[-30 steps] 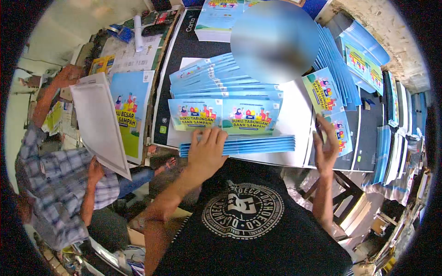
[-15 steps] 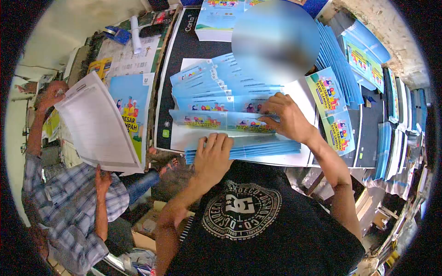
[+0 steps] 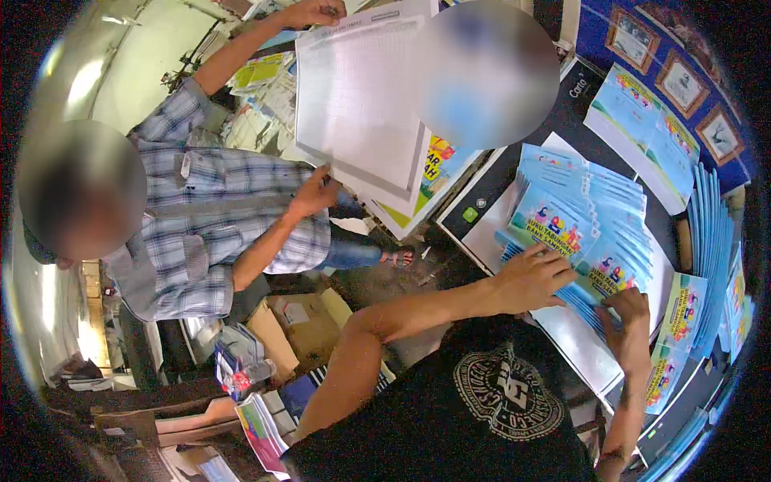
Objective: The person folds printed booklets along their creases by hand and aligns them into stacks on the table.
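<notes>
Right hand [image 3: 628,315] moved to four-o'clock end of printed cover [image 3: 585,243] | left hand [image 3: 534,279] nearer its middle; both grips unclear | long axis ten-to-four, at left hand's two o'clock

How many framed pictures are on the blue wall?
3: the upper picture, the middle picture and the lower picture, in a slanting row on the blue wall. Others may be hidden.

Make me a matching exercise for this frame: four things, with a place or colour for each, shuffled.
1. left hand
2. frames
3. T-shirt
4. large sheet

A. black with white print
B. held by the person in plaid
C. on the covers
D. on the blue wall

Pairs: 1-C, 2-D, 3-A, 4-B
</notes>
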The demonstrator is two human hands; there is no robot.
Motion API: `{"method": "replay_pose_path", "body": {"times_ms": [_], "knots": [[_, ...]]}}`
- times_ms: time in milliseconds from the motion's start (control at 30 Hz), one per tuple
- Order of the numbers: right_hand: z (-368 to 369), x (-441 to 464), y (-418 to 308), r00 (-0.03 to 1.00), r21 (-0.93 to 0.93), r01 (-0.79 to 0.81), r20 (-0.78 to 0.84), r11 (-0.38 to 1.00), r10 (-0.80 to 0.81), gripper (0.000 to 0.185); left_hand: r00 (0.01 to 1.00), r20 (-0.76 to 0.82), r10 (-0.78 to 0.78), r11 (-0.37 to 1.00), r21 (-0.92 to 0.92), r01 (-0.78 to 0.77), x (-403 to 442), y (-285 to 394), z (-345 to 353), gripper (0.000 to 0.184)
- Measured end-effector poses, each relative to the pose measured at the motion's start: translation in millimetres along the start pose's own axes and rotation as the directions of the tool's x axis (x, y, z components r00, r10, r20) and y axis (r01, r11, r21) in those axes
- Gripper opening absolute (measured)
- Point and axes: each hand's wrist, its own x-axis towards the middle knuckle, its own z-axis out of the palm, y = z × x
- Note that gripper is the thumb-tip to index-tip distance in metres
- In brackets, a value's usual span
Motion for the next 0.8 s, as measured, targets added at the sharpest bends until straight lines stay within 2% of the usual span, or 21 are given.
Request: {"method": "replay_pose_path", "body": {"times_ms": [100,267,367,467,567,767,800], "knots": [[14,7,-21,0.998,0.05,0.034,-0.062,0.998,-0.031,0.032,0.999,-0.044,0.02,1.0,0.005,-0.02,-2,1,-2,0.048],[31,10,-41,0.994,-0.063,0.012,-0.112,0.998,-0.019,0.036,0.992,-0.122,0.027,1.0,0.016,-0.025,-3,2,-5,0.04],[38,1,-28,0.996,-0.055,-0.023,-0.088,0.998,0.018,0.033,0.985,0.175,-0.007,1.0,-0.013,0.01,-2,1,-3,0.04],[35,-7,-26,0.998,-0.05,-0.057,-0.039,0.997,0.055,0.031,0.998,0.053,0.029,0.999,0.027,-0.03,-8,12,-2,0.035],[30,-9,-28,0.997,-0.021,-0.065,-0.052,0.998,0.063,0.031,0.999,-0.045,0.011,0.999,-0.038,-0.013,-5,15,-1,0.031],[36,-12,-25,0.995,0.005,-0.017,-0.101,1.0,0.018,0.034,0.982,0.134,-0.13,0.976,-0.158,0.151,5,9,-6,0.021],[35,-12,-27,0.994,0.021,-0.024,-0.102,0.999,0.026,0.034,0.987,0.127,-0.102,0.974,-0.19,0.125,5,6,-8,0.021]]}}
